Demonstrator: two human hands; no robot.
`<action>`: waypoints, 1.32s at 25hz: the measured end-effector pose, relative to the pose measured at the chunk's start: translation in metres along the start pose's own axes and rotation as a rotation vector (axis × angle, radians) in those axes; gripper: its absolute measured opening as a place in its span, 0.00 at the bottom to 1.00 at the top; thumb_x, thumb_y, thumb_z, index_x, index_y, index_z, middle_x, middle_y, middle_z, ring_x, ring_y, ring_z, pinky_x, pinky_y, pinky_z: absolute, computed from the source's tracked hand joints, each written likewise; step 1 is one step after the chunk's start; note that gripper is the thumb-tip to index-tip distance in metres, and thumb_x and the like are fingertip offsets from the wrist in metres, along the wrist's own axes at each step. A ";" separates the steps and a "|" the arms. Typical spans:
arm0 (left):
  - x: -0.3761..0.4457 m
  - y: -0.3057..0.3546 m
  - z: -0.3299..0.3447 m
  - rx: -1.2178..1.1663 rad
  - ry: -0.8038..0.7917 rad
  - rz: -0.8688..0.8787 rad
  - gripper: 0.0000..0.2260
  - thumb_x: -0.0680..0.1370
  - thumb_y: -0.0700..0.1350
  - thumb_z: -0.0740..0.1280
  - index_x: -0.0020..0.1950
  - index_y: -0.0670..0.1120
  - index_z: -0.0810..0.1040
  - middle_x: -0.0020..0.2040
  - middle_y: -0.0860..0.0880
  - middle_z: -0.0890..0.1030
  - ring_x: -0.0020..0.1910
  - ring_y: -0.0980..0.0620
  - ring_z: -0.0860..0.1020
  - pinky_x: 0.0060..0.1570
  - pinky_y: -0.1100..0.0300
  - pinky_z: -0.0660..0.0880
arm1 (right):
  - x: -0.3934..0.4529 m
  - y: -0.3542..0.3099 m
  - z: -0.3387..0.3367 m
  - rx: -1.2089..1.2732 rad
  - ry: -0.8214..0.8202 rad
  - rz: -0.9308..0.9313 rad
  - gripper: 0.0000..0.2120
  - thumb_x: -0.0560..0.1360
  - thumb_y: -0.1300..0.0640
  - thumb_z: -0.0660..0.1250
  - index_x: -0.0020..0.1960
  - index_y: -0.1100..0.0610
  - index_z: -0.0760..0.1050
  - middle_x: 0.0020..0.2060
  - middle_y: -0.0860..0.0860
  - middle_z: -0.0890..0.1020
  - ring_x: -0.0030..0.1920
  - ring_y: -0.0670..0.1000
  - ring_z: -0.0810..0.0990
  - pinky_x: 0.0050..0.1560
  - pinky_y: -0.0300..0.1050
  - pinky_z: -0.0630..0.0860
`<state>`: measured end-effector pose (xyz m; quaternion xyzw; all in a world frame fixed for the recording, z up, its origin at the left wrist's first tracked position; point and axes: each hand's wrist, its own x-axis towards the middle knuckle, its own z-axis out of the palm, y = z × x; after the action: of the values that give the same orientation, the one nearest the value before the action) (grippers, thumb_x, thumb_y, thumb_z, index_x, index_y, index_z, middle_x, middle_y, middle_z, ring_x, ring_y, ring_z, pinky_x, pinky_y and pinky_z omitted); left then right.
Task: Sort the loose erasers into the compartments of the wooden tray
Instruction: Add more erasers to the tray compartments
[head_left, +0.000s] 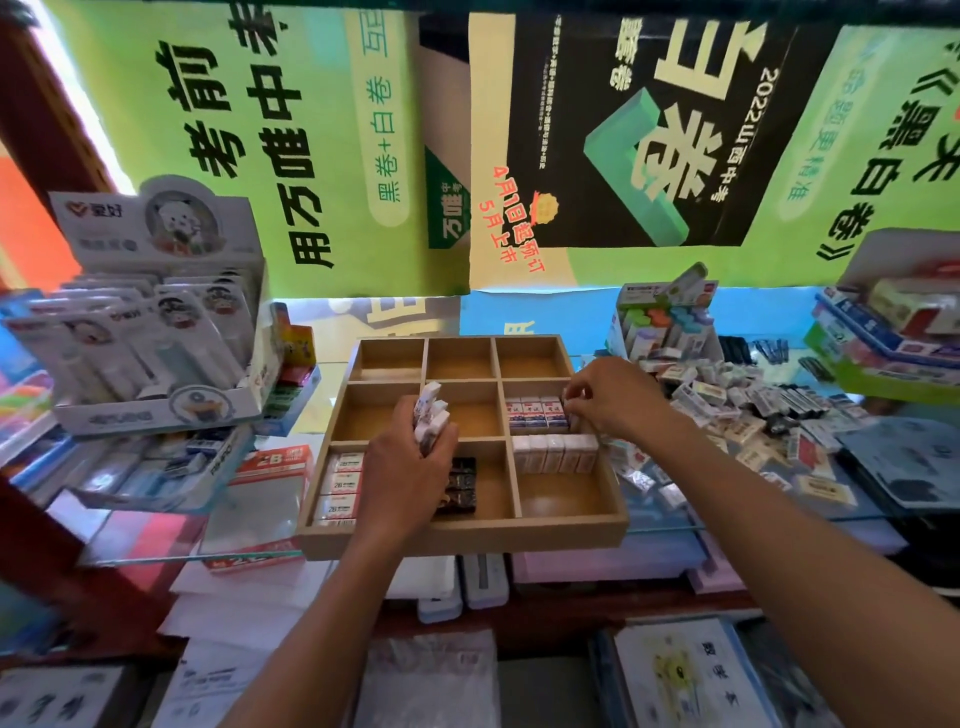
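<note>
A wooden tray (467, 538) with nine compartments lies on the glass counter. My left hand (408, 467) grips a small stack of white erasers (430, 415) above the tray's middle. My right hand (608, 395) pinches an eraser at the right end of a row of red-and-white erasers (535, 413) in the middle-right compartment. White erasers (556, 453) line the near-right compartment. 2B erasers (340, 483) fill the near-left one, and dark erasers (461, 488) lie in the near-middle one. The far row holds nothing.
A heap of loose erasers (737, 410) spreads over the counter right of the tray. A display box of stationery (156, 322) stands at the left, with a 2B eraser box (270, 467) beside the tray. Stacked boxes (893, 332) sit at the far right.
</note>
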<state>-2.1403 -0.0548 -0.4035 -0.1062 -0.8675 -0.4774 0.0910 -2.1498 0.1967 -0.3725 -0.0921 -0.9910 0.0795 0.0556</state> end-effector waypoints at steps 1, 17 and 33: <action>0.000 0.000 0.000 0.001 -0.001 0.003 0.17 0.80 0.51 0.67 0.66 0.48 0.73 0.49 0.53 0.79 0.40 0.59 0.78 0.33 0.70 0.69 | -0.002 0.003 0.000 0.044 0.045 0.013 0.08 0.76 0.53 0.68 0.51 0.50 0.85 0.50 0.50 0.84 0.48 0.51 0.79 0.46 0.44 0.75; 0.002 -0.003 -0.010 -0.160 -0.114 0.020 0.29 0.71 0.62 0.68 0.68 0.50 0.70 0.54 0.55 0.80 0.51 0.56 0.80 0.47 0.59 0.81 | -0.038 -0.098 -0.009 1.099 -0.332 -0.084 0.11 0.74 0.57 0.74 0.56 0.53 0.80 0.50 0.51 0.85 0.50 0.49 0.82 0.44 0.42 0.80; 0.005 -0.003 -0.004 -0.111 -0.073 -0.030 0.13 0.79 0.51 0.68 0.58 0.57 0.66 0.45 0.63 0.72 0.44 0.62 0.75 0.38 0.68 0.71 | -0.003 -0.040 -0.004 0.922 0.062 0.396 0.12 0.75 0.63 0.72 0.55 0.55 0.74 0.52 0.56 0.80 0.44 0.56 0.84 0.37 0.46 0.83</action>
<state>-2.1460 -0.0592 -0.4021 -0.1153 -0.8440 -0.5217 0.0461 -2.1536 0.1582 -0.3625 -0.2466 -0.8142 0.5152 0.1040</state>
